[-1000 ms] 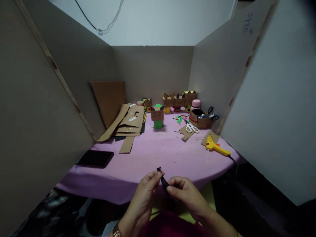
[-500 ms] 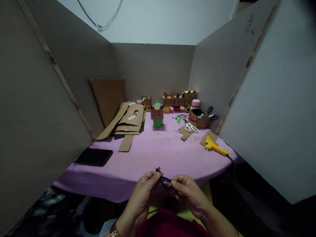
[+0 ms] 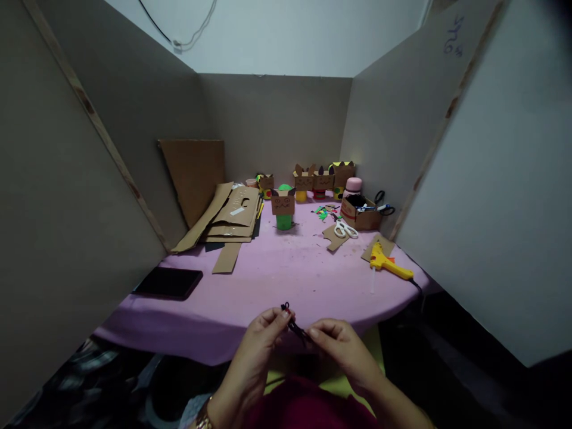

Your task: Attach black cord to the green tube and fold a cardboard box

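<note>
Over the table's front edge, my left hand pinches a bundle of thin black cord between thumb and fingers, with a small loop sticking up above the fingertips. A speck of red shows by the left thumb. My right hand is closed in a pinch at the cord's other end, where dark strands hang down. Straight ahead on the table stands a green cup figure with a cardboard cat face and dark ears.
Cardboard sheets and a dark phone lie left. To the right are white scissors, a yellow glue gun, a box of tools and colored scraps. Several cardboard-faced figures stand behind. Grey panels enclose the table.
The black cord between my hands is bunched closer together and hangs lower toward the right hand. My right hand has shifted slightly; the view has tilted a little.
</note>
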Demonstrator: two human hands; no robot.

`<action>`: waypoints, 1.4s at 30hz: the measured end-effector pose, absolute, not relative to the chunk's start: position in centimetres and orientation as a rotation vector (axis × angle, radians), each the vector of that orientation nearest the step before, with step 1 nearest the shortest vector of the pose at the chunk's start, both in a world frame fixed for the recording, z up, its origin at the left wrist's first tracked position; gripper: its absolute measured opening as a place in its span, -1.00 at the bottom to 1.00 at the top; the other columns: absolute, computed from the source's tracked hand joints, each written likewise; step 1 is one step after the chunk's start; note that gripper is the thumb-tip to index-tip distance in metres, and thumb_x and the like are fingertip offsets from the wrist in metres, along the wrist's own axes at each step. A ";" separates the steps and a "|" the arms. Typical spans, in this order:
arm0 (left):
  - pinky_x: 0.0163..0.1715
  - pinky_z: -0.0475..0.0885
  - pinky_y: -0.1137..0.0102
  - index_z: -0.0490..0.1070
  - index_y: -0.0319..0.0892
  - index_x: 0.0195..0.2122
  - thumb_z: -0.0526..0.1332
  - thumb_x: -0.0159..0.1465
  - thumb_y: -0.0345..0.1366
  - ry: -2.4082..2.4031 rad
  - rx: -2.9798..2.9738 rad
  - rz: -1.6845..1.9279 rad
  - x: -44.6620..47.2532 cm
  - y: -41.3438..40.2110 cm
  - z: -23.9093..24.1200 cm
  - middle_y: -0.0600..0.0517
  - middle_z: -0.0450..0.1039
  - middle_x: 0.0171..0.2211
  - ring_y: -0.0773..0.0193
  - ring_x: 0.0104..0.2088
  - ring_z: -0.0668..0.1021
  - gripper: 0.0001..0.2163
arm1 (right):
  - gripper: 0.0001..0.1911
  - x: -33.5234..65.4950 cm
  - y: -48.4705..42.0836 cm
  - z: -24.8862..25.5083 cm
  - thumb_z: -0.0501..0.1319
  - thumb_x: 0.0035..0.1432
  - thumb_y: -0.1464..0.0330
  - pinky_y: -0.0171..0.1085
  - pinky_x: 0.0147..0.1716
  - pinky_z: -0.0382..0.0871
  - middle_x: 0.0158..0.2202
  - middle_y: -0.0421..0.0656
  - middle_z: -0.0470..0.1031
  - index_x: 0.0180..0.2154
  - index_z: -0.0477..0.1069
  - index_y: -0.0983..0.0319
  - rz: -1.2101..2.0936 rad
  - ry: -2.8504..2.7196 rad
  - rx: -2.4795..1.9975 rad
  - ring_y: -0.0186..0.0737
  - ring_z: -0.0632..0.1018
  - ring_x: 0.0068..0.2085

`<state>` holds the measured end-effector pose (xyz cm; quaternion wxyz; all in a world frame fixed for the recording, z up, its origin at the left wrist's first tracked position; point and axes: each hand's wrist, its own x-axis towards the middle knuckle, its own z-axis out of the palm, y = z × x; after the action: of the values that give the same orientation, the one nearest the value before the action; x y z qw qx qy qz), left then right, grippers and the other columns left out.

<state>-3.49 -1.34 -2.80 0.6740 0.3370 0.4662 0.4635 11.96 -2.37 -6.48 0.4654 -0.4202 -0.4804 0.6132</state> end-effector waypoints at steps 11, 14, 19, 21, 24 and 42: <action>-0.60 0.14 0.56 0.46 -0.24 -0.55 0.32 -0.01 -0.24 1.032 0.767 1.016 -3.3 -1.4 -2.4 0.13 0.40 -0.61 0.51 -0.65 0.29 -0.84 | -0.74 12.2 -2.4 -7.0 0.32 -0.08 0.22 -0.27 -0.27 0.29 -0.36 -0.15 0.52 -0.34 0.49 0.23 1.427 -1.188 -1.024 -0.20 0.46 -0.30; -0.60 0.13 0.56 0.44 -0.25 -0.58 0.33 -0.02 -0.24 1.022 0.771 1.009 -3.3 -1.3 -2.6 0.12 0.40 -0.61 0.50 -0.63 0.29 -0.83 | -0.79 11.9 -2.5 -7.2 0.34 -0.11 0.25 -0.30 -0.32 0.27 -0.44 -0.20 0.47 -0.40 0.49 0.24 1.447 -1.241 -0.975 -0.26 0.44 -0.37; -0.56 0.19 0.53 0.44 -0.23 -0.57 0.32 -0.02 -0.21 1.026 0.798 1.010 -3.4 -1.3 -2.7 0.10 0.42 -0.59 0.45 -0.61 0.35 -0.82 | -0.81 12.1 -2.3 -7.1 0.28 -0.04 0.24 -0.33 -0.41 0.23 -0.50 -0.22 0.40 -0.47 0.48 0.24 1.318 -1.325 -1.004 -0.29 0.39 -0.43; -0.53 0.22 0.51 0.44 -0.22 -0.55 0.31 0.00 -0.20 1.030 0.821 1.006 -3.5 -1.4 -2.7 0.09 0.44 -0.59 0.42 -0.59 0.38 -0.82 | -0.83 12.4 -2.2 -7.1 0.26 -0.01 0.26 -0.32 -0.41 0.24 -0.48 -0.19 0.40 -0.45 0.49 0.24 1.205 -1.394 -1.021 -0.27 0.40 -0.42; -0.52 0.22 0.53 0.41 -0.22 -0.56 0.29 0.02 -0.22 1.032 0.839 1.010 -3.5 -1.5 -2.6 0.05 0.50 -0.49 0.44 -0.57 0.38 -0.83 | -0.88 12.7 -2.2 -6.9 0.23 0.02 0.32 -0.31 -0.41 0.25 -0.46 -0.16 0.41 -0.44 0.49 0.23 1.029 -1.490 -1.041 -0.24 0.42 -0.38; -0.56 0.24 0.51 0.28 -0.18 -0.56 0.30 -0.01 -0.16 1.053 0.950 1.045 -3.6 -1.0 -3.7 0.13 0.40 -0.63 0.42 -0.62 0.41 -0.75 | -0.76 12.4 -2.9 -6.7 0.24 -0.01 0.19 -0.36 -0.47 0.15 -0.54 -0.26 0.32 -0.49 0.36 0.24 1.249 -1.408 -1.059 -0.33 0.31 -0.48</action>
<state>-3.56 -0.97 -3.74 0.6363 0.4160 0.4611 0.4577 12.40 -2.86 -6.72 0.4716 -0.4323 -0.5749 0.5101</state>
